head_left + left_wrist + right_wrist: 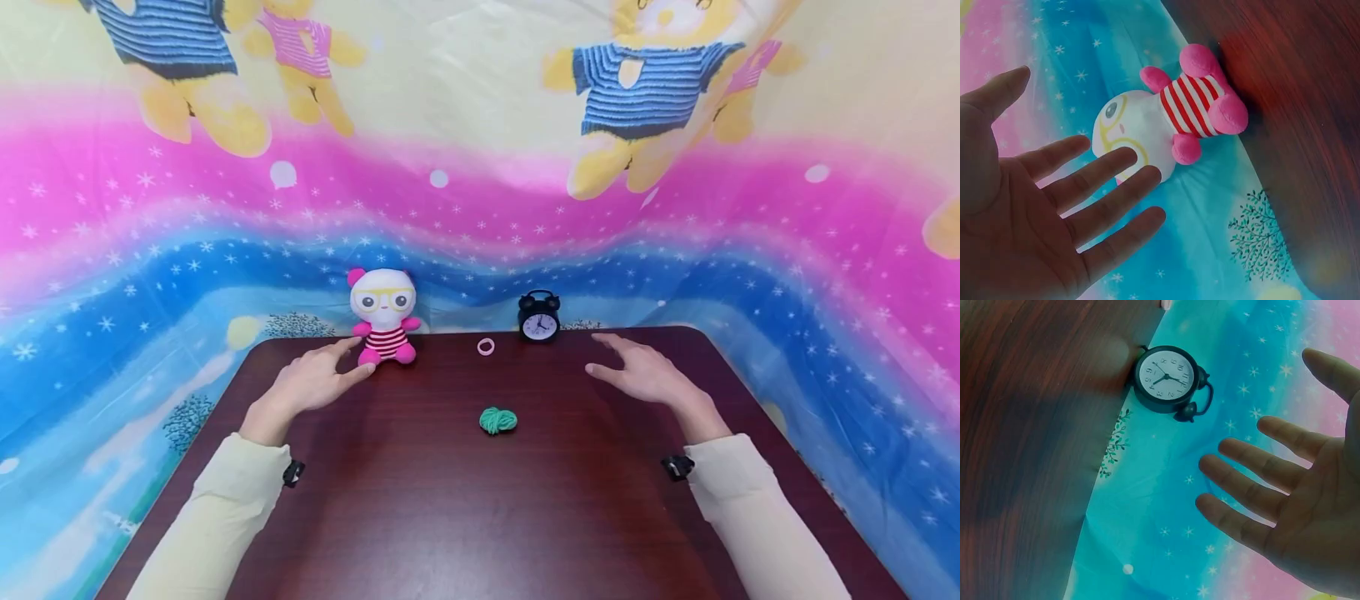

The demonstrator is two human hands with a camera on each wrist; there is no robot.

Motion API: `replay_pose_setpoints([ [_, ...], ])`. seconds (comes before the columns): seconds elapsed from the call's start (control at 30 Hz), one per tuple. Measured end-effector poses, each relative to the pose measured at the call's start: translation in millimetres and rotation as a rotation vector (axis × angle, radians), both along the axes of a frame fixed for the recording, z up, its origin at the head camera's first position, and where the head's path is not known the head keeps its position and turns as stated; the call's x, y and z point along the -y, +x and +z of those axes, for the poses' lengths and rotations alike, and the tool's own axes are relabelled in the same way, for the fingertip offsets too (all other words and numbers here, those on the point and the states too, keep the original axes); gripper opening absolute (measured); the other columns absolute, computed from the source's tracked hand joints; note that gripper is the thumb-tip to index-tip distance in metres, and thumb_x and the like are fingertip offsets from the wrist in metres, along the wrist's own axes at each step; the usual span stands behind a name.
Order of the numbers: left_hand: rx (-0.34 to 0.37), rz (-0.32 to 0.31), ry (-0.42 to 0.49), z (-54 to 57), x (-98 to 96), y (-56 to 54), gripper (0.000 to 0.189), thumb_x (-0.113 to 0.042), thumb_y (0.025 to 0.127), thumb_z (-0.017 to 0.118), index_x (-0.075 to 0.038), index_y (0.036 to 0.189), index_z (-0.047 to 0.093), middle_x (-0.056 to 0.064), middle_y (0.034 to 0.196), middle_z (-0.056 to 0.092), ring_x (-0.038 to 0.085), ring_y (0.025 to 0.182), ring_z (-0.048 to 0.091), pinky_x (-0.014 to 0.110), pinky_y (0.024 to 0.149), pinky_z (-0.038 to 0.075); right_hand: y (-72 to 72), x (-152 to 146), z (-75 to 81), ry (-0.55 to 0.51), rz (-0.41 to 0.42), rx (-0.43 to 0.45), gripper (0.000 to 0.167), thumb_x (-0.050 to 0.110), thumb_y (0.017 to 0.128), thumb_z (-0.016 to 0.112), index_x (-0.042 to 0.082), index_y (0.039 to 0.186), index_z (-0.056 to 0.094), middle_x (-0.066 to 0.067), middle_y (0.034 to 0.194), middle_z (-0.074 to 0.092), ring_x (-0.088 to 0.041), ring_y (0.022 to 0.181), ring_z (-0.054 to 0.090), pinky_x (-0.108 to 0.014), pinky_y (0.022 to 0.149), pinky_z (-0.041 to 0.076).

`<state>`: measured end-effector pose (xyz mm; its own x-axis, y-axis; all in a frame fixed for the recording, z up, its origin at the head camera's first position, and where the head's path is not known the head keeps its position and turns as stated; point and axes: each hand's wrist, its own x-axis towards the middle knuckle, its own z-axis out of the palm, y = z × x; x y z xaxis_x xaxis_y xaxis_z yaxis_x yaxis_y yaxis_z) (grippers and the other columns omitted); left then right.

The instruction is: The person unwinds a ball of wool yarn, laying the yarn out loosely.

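Note:
My left hand (311,379) is stretched out over the left side of the table, its fingers spread and nothing in them. Right by its fingertips in the head view sits a plush panda (384,317) with pink limbs, yellow glasses and a red-and-white striped body (1191,105). On the other side, my right hand (648,375) is held out with straight, separated fingers, also holding nothing. Nearest to it is a black twin-bell alarm clock (539,321), whose white dial (1166,375) shows in the right wrist view. Between the hands lies a bundle of green yarn (498,421).
A small pink ring (486,347) lies near the table's back edge, between panda and clock. The dark reddish-brown table (487,517) has rounded back corners. A printed cloth (465,208) with bears and snowflakes hangs close behind and along both sides.

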<state>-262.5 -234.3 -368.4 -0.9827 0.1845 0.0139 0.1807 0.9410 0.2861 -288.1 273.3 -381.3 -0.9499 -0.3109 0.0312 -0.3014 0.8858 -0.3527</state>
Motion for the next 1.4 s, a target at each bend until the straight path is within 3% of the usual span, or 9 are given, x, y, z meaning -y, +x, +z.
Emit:
replay_pose_setpoints([
  [0.37,0.004,-0.040,0.084,-10.8,-7.1,-3.0,0.072,-0.055,0.094,0.059,-0.010,0.148,0.046,0.018,0.137,0.061,0.041,0.124,0.058,0.065,0.096,0.048,-4.6,9,-12.4,-0.076,0.048,0.034,0.067,0.050,0.095,0.062,0.015,0.149,0.044,-0.018,0.138,0.060,-0.034,0.119,0.063,-0.054,0.098,0.051],
  [0.63,0.018,-0.060,0.186,-17.0,-18.2,-4.9,0.064,-0.047,0.093,0.064,-0.009,0.143,0.053,0.014,0.131,0.066,0.034,0.117,0.064,0.059,0.098,0.049,-3.9,18,-21.4,-0.108,0.092,0.072,0.059,0.043,0.095,0.064,0.013,0.144,0.050,-0.015,0.133,0.063,-0.032,0.115,0.065,-0.050,0.093,0.054],
  [1.07,-0.006,-0.063,0.319,-38.4,-37.2,-3.7,0.048,-0.034,0.091,0.071,-0.010,0.131,0.064,0.013,0.124,0.069,0.032,0.110,0.068,0.050,0.094,0.055,-0.2,36,-32.8,-0.167,0.118,0.122,0.051,0.038,0.095,0.066,0.014,0.139,0.055,-0.011,0.127,0.066,-0.026,0.110,0.067,-0.046,0.091,0.055],
  [1.4,-0.027,-0.134,0.377,-48.4,-63.0,-5.0,0.045,-0.029,0.089,0.074,-0.006,0.127,0.066,0.015,0.118,0.072,0.029,0.103,0.070,0.047,0.092,0.057,-1.7,47,-44.1,-0.215,0.128,0.166,0.046,0.037,0.095,0.067,0.014,0.135,0.059,-0.014,0.126,0.067,-0.023,0.108,0.067,-0.043,0.089,0.056],
])
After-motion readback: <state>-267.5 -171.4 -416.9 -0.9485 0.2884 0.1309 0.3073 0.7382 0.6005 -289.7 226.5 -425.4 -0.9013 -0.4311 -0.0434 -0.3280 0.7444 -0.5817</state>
